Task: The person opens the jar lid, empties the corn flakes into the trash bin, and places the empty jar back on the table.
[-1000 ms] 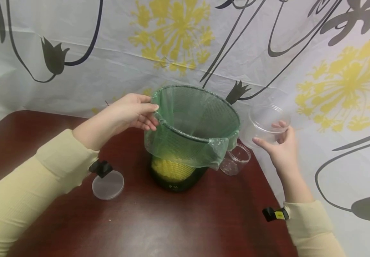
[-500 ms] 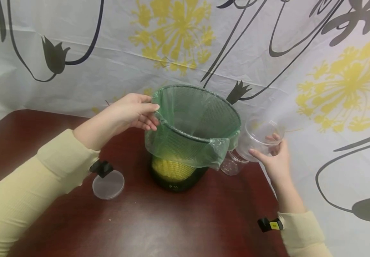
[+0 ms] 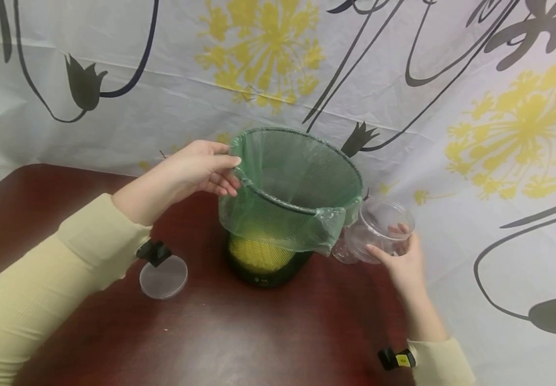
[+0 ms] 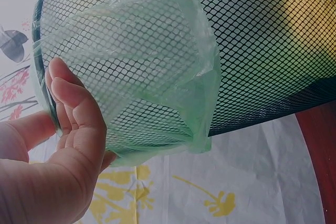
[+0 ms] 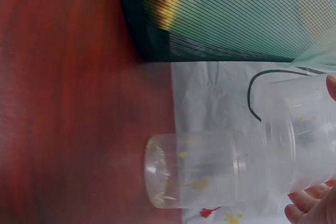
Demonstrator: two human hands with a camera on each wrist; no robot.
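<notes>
A mesh wastebasket (image 3: 260, 254) stands on the table, lined with a thin green plastic bag (image 3: 278, 228) folded over its rim. My left hand (image 3: 200, 169) pinches the lined rim at its left side, thumb on one side and fingers on the other; the left wrist view shows the fingers (image 4: 79, 106) against the bag and mesh. On the right, my right hand (image 3: 403, 265) grips a clear plastic jar (image 3: 364, 238). Below it a second clear jar (image 5: 194, 171) stands upright on the table, with small bits at its bottom. In the right wrist view the held jar (image 5: 299, 135) is just above its mouth.
A round clear lid (image 3: 163, 277) lies on the dark red table (image 3: 258, 338), left of the wastebasket near my left wrist. A white patterned sheet (image 3: 162, 64) hangs close behind and along the right edge of the table.
My right hand has lowered the jar and brought it left, closer to the wastebasket and over the second jar. The left hand stays on the rim.
</notes>
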